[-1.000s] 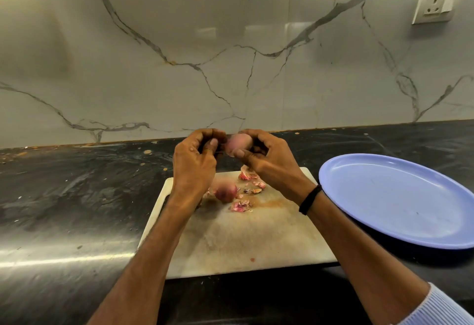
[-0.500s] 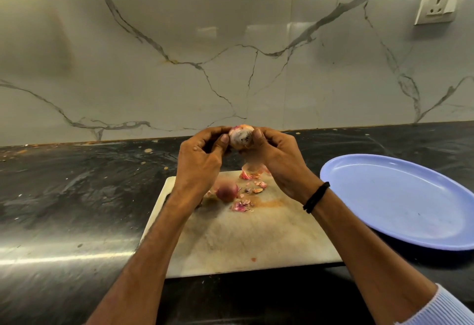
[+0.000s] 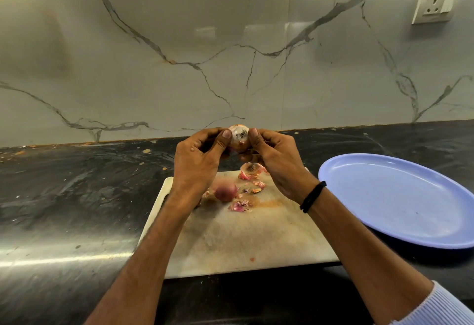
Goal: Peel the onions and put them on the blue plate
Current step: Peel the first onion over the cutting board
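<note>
A stained cutting board (image 3: 243, 242) lies on the black counter (image 3: 64, 196), below a marble wall (image 3: 179, 68) bearing a socket (image 3: 433, 6).

Right wrist: black cord band (image 3: 313, 196); right arm: pale blue ribbed sleeve (image 3: 436, 308).

No writing, label, brand or number can be read anywhere: the wall socket (image 3: 433, 5), the blue plate (image 3: 400, 196) and the cutting board (image 3: 243, 242) show no legible marks
</note>
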Demonstrator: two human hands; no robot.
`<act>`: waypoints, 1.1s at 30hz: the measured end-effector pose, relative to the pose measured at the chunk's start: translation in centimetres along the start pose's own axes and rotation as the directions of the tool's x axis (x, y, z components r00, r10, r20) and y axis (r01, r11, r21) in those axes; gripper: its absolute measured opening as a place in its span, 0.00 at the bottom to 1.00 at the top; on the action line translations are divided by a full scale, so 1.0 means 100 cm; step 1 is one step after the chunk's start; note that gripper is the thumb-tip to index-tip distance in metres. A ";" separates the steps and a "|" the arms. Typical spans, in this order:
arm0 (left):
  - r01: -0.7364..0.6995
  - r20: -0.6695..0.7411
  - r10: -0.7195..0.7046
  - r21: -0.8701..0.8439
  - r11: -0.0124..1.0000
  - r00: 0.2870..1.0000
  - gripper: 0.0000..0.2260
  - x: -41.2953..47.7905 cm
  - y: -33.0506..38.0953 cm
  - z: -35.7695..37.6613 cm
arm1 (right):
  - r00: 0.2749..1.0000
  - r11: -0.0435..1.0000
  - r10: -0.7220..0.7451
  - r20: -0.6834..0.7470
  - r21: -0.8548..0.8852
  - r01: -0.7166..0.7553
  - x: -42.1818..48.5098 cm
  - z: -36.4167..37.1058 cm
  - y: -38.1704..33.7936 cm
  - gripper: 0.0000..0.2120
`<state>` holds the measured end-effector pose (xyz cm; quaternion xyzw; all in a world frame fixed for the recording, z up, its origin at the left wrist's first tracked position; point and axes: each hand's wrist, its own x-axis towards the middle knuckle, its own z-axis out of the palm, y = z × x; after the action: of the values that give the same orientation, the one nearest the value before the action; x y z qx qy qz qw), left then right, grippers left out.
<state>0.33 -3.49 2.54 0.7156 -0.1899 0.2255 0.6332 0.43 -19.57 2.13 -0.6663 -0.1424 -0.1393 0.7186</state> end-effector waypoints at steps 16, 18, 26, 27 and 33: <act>0.102 -0.070 -0.103 -0.022 0.995 0.992 0.07 0.001 -0.002 0.000 | 0.991 0.996 -0.014 0.130 0.090 0.003 -0.003 0.000 -0.001 0.18; 0.131 -0.071 -0.133 -0.029 0.991 0.989 0.08 0.001 -0.002 0.000 | 0.987 0.998 -0.045 0.153 0.042 0.038 -0.002 0.001 0.000 0.22; 0.139 -0.028 -0.138 0.003 0.990 0.990 0.07 0.001 -0.001 0.000 | 0.997 0.999 -0.036 0.070 -0.009 0.037 -0.002 0.000 0.000 0.18; 0.138 -0.016 -0.138 0.012 0.990 0.990 0.06 0.000 -0.001 0.000 | 0.998 1.000 -0.023 0.065 0.022 0.022 -0.001 -0.001 0.001 0.18; -0.001 0.059 -0.010 0.187 0.982 0.998 0.20 0.001 -0.007 -0.003 | 0.995 0.961 0.047 0.088 0.266 -0.069 0.001 0.001 0.001 0.13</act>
<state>0.76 -3.08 2.09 0.7789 -0.1851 0.2193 0.5577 0.52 -19.47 2.12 -0.5715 -0.1694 -0.0703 0.7998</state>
